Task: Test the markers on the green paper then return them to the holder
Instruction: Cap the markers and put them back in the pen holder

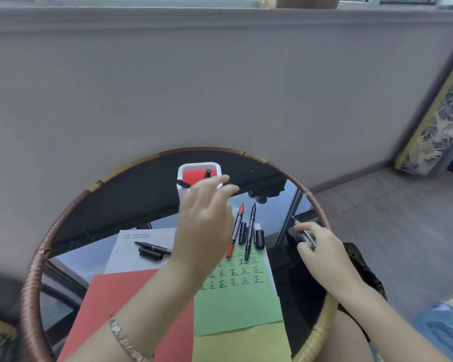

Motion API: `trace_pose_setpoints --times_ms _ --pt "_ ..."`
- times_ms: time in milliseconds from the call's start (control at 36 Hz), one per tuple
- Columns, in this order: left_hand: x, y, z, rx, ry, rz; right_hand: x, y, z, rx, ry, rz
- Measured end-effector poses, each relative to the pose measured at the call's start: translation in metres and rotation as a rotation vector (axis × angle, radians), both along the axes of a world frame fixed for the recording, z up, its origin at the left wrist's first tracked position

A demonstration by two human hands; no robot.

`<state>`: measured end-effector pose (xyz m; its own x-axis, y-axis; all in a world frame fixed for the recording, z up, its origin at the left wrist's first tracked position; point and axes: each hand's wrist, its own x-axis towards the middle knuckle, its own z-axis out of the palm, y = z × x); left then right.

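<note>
Centrally, a round glass-topped table with a wound rattan rim (34,270) fills the lower view, standing against a grey wall. Four sheets lie on it: a red sheet of paper (120,309) nearest on the left, a green sheet of paper (236,304) beside it covered in rows of small red and black written characters, a yellow sheet (241,346) under the green one's near edge, and a white sheet (126,262) further back.

The left hand (207,231) hovers above the far part of the green sheet with its fingers stretched out and loose, holding nothing; its fingertips are just in front of the holder. The right hand (322,257) is near the table's right rim, fingers curled round a black and silver marker (305,235) whose tip points away from the person.

The white rectangular holder with a red inside (194,168) stands at the back of the table and holds two dark markers (208,173).

Loose markers lie uncapped – a red marker (236,231) and a slim black marker (250,231) side by side across the green sheet's far edge, a third black marker (152,246) on the white sheet. Two black caps (259,239) lie by the pair, and one more cap (151,254) rests just beside the third.
</note>
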<state>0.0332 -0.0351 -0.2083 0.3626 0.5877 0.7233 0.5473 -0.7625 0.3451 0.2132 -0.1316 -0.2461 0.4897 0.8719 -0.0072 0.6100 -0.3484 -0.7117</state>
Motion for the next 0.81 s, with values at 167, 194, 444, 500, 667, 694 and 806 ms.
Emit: trace_pose_setpoints --times_ms 167,194,444,500,667,694,806 --pt "0.024 -0.010 -0.027 -0.358 0.480 -0.166 0.000 -0.021 0.008 0.042 0.061 0.018" --pt "0.028 -0.009 -0.030 -0.374 0.519 -0.169 0.001 -0.025 0.009 0.044 0.071 0.015" --pt "0.046 -0.003 -0.037 -0.337 0.596 -0.177 0.010 -0.041 0.012 0.062 0.127 0.037" --pt "0.046 -0.006 -0.033 -0.445 0.362 -0.189 0.008 -0.041 0.014 0.086 0.142 0.042" --pt "0.030 -0.019 -0.008 -0.878 -0.446 -0.204 -0.001 -0.035 0.019 0.145 0.167 0.083" --pt "0.026 -0.020 -0.004 -0.887 -0.511 -0.186 -0.004 -0.033 0.021 0.156 0.172 0.089" --pt "0.013 -0.024 0.002 -1.036 -0.719 -0.159 -0.019 -0.030 0.034 0.247 0.208 0.148"
